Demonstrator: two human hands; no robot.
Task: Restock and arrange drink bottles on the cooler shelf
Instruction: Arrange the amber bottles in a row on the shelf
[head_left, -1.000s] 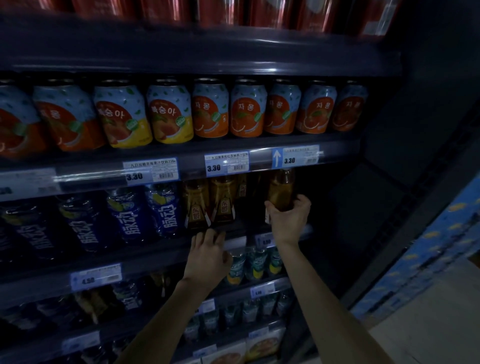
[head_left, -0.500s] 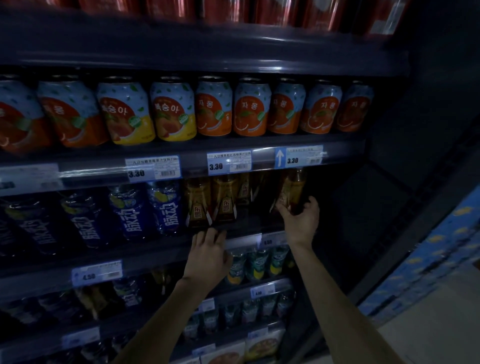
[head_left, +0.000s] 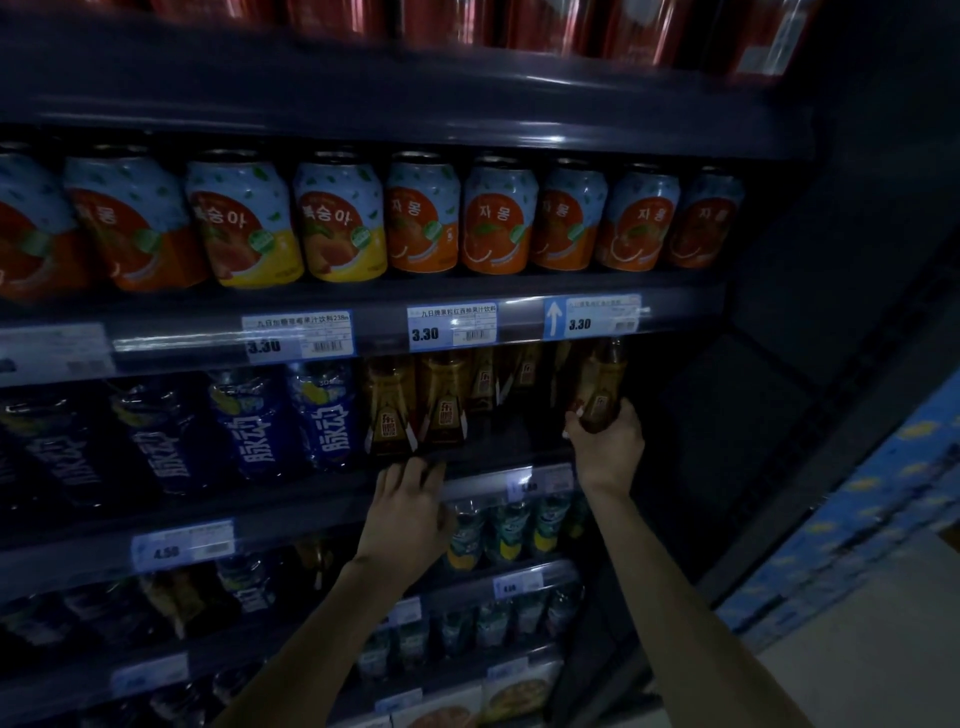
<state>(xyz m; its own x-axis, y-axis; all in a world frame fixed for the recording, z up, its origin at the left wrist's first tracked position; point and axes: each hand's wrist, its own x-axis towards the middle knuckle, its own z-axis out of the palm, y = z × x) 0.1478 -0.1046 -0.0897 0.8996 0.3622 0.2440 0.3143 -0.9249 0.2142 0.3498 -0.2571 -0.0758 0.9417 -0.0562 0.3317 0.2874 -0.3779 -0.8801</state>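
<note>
Rightward since a second ago, the held bottle (head_left: 597, 379) is now sitting near the open right end of the cooler shelf (head_left: 311, 491). Fingers (head_left: 627, 418) of the right hand (head_left: 608, 452) are wrapping its lower body firmly. The left hand (head_left: 410, 519) is resting straight-fingered on the shelf lip, holding nothing, under two front bottles (head_left: 415, 410). The held bottle's cap is riding just beneath the price rail (head_left: 675, 317), so a tilted push is risking a knock that topples the bottles behind.

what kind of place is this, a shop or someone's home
Most likely a shop's open drinks cooler: printed price tags hang under a row of identical juice cans, and the right hand holds an amber bottle beside matching bottles.
</note>
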